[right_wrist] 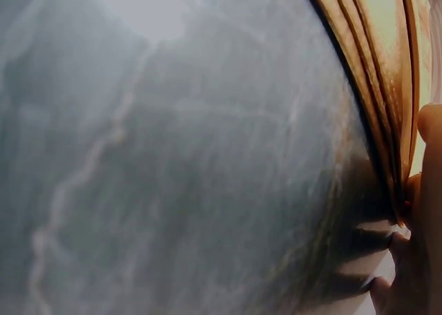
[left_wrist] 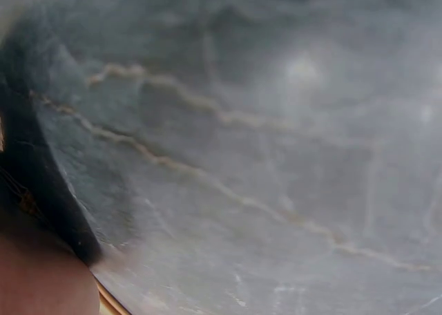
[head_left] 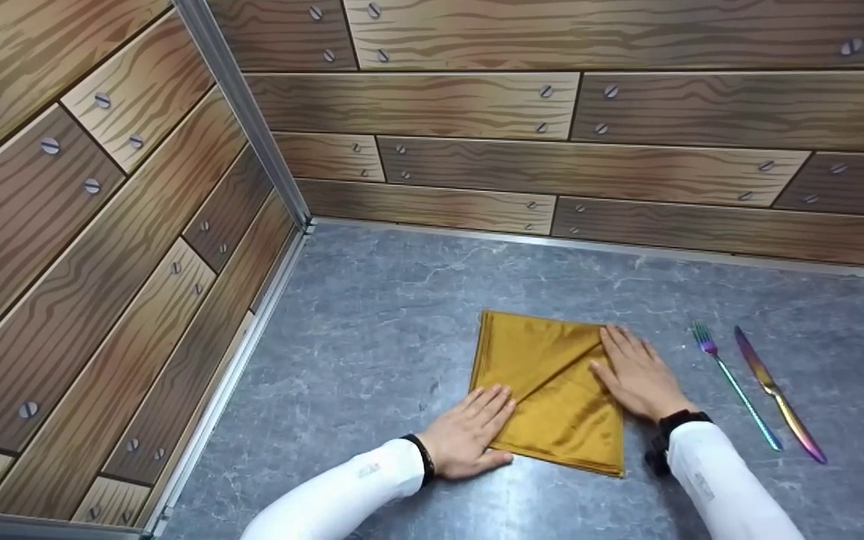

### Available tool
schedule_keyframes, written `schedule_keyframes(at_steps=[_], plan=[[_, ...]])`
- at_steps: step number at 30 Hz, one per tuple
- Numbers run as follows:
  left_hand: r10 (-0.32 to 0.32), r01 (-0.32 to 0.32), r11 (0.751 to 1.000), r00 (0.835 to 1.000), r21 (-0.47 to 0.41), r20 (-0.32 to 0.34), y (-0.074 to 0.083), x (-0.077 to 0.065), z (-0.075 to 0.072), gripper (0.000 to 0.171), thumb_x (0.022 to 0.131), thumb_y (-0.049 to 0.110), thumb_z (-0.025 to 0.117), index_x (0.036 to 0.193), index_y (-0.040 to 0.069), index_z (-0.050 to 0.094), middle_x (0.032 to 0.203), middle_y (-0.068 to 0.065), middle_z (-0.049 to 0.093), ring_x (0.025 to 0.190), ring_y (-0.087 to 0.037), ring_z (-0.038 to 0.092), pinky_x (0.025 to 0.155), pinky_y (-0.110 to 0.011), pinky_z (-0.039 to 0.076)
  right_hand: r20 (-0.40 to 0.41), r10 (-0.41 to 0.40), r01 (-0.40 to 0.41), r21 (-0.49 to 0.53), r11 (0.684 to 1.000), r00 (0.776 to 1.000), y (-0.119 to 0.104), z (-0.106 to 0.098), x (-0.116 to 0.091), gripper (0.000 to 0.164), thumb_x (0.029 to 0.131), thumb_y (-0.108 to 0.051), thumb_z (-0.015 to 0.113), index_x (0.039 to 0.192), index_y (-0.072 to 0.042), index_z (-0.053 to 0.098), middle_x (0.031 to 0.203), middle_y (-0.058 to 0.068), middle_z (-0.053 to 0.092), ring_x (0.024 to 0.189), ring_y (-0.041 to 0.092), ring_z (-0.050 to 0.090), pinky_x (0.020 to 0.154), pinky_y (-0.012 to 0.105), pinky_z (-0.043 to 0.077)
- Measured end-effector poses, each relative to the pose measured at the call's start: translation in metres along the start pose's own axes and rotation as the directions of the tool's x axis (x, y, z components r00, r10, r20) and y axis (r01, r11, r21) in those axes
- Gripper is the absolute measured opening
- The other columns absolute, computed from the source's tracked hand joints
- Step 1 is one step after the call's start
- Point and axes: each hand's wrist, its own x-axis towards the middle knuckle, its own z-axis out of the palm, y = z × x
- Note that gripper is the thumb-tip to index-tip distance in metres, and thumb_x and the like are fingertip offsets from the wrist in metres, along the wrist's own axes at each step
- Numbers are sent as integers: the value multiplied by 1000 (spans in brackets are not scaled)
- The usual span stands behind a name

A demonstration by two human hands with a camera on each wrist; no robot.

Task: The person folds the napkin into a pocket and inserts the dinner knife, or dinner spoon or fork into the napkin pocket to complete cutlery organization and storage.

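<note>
A mustard-gold satin napkin (head_left: pixel 544 360), folded into a layered square, lies flat on the grey marbled tabletop. A raised crease runs diagonally across it between the two hands. My left hand (head_left: pixel 469 435) rests with straight fingers on its left lower edge, the thumb stretched to the right below them. On the upper right corner my right hand (head_left: pixel 642 379) lies flat, fingers pointing up and left. In the right wrist view the stacked folds of the napkin (right_wrist: pixel 373 73) show beside the fingers. The left wrist view holds mostly tabletop, with part of the left hand (left_wrist: pixel 45 280) at the corner.
Right of the right hand lie an iridescent fork (head_left: pixel 739 390) and an iridescent table knife (head_left: pixel 777 394), side by side and slanted. Wood-print panels (head_left: pixel 477 105) wall the table at the back and left, with a metal rail (head_left: pixel 282 277) along the base.
</note>
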Motion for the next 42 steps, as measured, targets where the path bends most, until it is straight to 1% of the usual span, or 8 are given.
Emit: schedule_keyframes(at_steps=[10,19,24,27,31,34,38,42], plan=[[-9,9,1000,1000,-5,15,1,-1,-5,82,91,65,10,149,9,-3,154,-12,-8,140,-26,-7,113,-41,1,-11,-3,3,-8,1000,1000,-3,-1,-1,70,97,-49,33,147,-1,19,151,19,17,137,38,13,108,57,8],[-9,9,1000,1000,-16,19,-1,-3,-8,79,92,63,9,149,10,-3,154,-11,-8,140,-26,-8,113,-40,2,15,17,-17,-8,1000,1000,-6,1,0,74,96,-52,31,148,-2,12,153,19,9,138,39,8,107,58,5],[-12,13,999,999,-29,30,-1,-1,-6,80,91,64,8,149,10,-4,154,-10,-10,140,-25,-9,113,-40,1,5,25,-25,40,999,1000,-5,-1,1,72,97,-50,32,147,-1,16,152,20,11,137,39,9,107,59,4],[-21,23,999,999,-41,50,-1,1,-6,81,90,65,8,149,11,-6,154,-9,-12,139,-24,-12,112,-40,-1,2,33,-33,81,996,999,-5,-3,2,69,98,-49,30,147,-1,19,151,20,14,137,39,11,107,59,4],[-26,28,999,998,-30,59,-1,1,-8,81,90,66,9,149,12,-5,154,-8,-11,140,-23,-11,112,-39,0,3,38,-38,114,993,999,-4,-5,3,65,99,-46,29,146,0,23,150,21,17,136,40,12,106,60,5],[-23,23,1000,998,-13,56,-1,2,-8,82,90,67,9,149,12,-4,154,-9,-9,140,-24,-10,113,-39,1,-3,39,-38,124,992,999,-4,-6,3,63,100,-44,29,145,0,24,150,21,19,136,40,14,106,60,5],[-19,19,1000,998,-10,52,-2,2,-4,82,89,67,6,149,12,-5,154,-9,-10,140,-23,-10,113,-39,0,0,36,-35,120,992,999,-4,-5,4,63,100,-43,30,145,0,25,150,21,20,136,41,14,106,60,6],[-21,21,1000,999,2,46,-2,3,-2,82,89,67,5,149,11,-5,154,-9,-9,140,-24,-10,113,-39,0,-2,26,-25,116,993,1000,-4,-6,5,61,100,-39,34,145,1,25,149,22,20,135,42,15,106,60,7]])
